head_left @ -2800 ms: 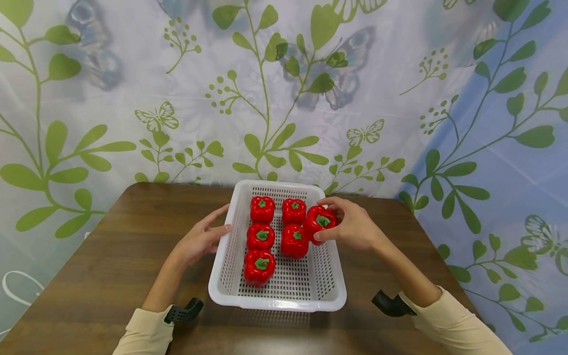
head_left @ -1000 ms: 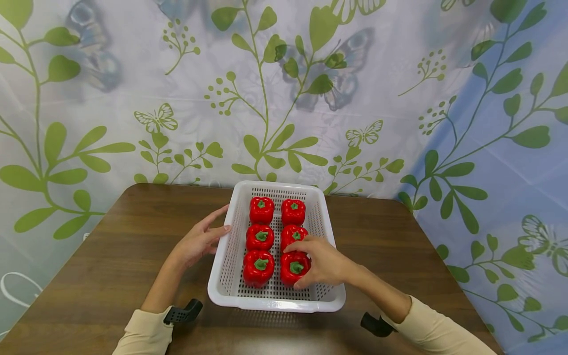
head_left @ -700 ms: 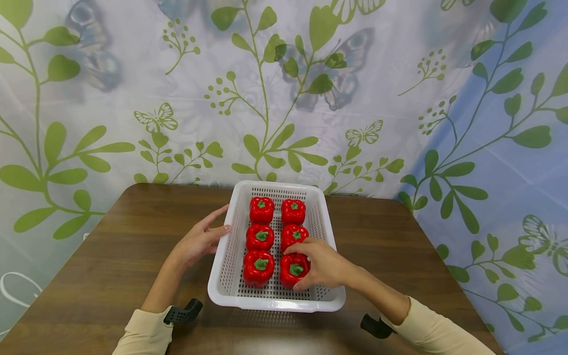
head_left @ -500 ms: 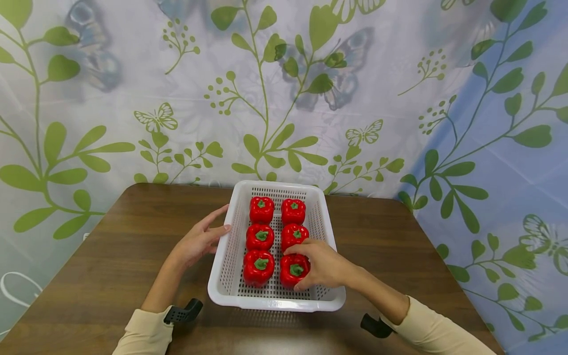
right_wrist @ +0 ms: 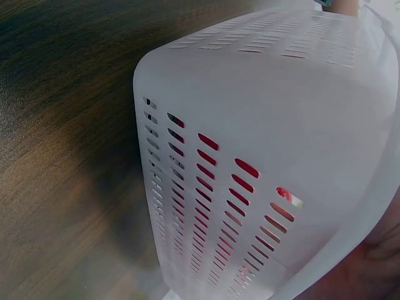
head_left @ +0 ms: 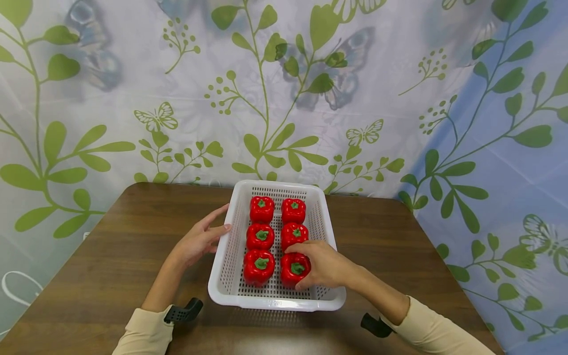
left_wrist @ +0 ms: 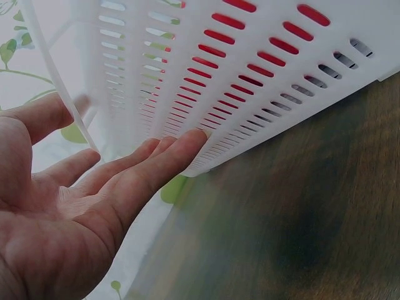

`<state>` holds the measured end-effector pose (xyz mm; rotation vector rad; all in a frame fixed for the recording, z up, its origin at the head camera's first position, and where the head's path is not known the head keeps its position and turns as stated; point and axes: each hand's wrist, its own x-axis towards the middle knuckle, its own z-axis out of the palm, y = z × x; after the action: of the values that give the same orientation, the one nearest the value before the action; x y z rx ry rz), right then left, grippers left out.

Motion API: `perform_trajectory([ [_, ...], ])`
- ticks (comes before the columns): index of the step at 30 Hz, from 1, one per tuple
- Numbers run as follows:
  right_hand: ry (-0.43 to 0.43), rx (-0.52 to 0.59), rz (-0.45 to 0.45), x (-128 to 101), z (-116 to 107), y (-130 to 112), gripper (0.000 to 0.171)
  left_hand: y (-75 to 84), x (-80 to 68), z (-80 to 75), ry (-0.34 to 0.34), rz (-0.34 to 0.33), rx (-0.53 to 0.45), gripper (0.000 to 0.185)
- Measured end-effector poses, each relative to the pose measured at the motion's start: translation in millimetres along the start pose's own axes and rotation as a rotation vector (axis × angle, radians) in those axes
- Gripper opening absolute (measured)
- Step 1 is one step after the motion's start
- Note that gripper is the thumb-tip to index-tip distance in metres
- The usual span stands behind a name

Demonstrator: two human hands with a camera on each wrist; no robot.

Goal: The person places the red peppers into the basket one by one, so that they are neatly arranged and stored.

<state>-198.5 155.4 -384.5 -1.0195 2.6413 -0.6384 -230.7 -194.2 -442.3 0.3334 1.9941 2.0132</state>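
Behind the dark wooden table (head_left: 111, 266) hangs a pale curtain (head_left: 284, 88) printed with green leafy stems and butterflies, turning blue toward the right; no writing, brand or label can be read anywhere in the three views. On the table stands a white perforated plastic basket (head_left: 226, 261), its long sides running away from the person. Six red bell peppers sit inside it in two rows of three, green stems up, each close against its neighbours.

The right hand (head_left: 326, 265) reaches over the basket's right wall and curls around the near-right pepper (head_left: 294, 269), thumb at its near side and fingers over its far side, so the pepper sits gripped in the front right corner of the basket. The near-left pepper (head_left: 259, 266) stands just beside it, untouched. In the right wrist view only the basket's slotted outer wall (right_wrist: 262, 125) shows, with red visible through the slots.

The left hand (head_left: 197, 241) lies open against the basket's left wall, fingers straight and thumb touching the rim. The left wrist view shows the fingertips (left_wrist: 187, 142) resting on the slotted wall (left_wrist: 250, 69), palm turned up. Cream sleeves (head_left: 146, 333) cover both forearms.
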Motion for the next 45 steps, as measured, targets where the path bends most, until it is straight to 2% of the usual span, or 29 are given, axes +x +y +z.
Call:
perform_trajectory([
  [16,-0.001,0.021,0.049,-3.6,-6.6,-0.6,0.071,0.9,0.2,0.3,-0.010,-0.003,-0.009,0.068],
  [20,0.027,0.037,0.065,-4.8,-13.3,-0.7,0.069,1.0,-0.3,-0.4,-0.006,-0.008,-0.002,0.069],
  [24,0.136,0.034,0.075,-3.4,-21.6,3.6,0.064,0.6,-1.7,-0.7,-0.004,-0.015,-0.003,0.069],
  [31,0.488,0.032,0.157,1.2,-34.1,22.6,0.045,1.0,-0.3,0.5,-0.006,-0.013,-0.009,0.068],
  [35,0.629,0.032,0.189,3.3,-34.7,36.4,0.040,2.1,0.9,1.6,-0.010,-0.012,-0.012,0.068],
  [40,0.704,0.083,0.256,6.1,-31.1,54.8,0.037,2.8,1.1,1.9,-0.003,-0.010,-0.004,0.068],
  [45,0.684,0.129,0.333,6.3,-25.2,67.8,0.037,1.5,-0.5,1.9,0.013,-0.021,0.006,0.068],
])
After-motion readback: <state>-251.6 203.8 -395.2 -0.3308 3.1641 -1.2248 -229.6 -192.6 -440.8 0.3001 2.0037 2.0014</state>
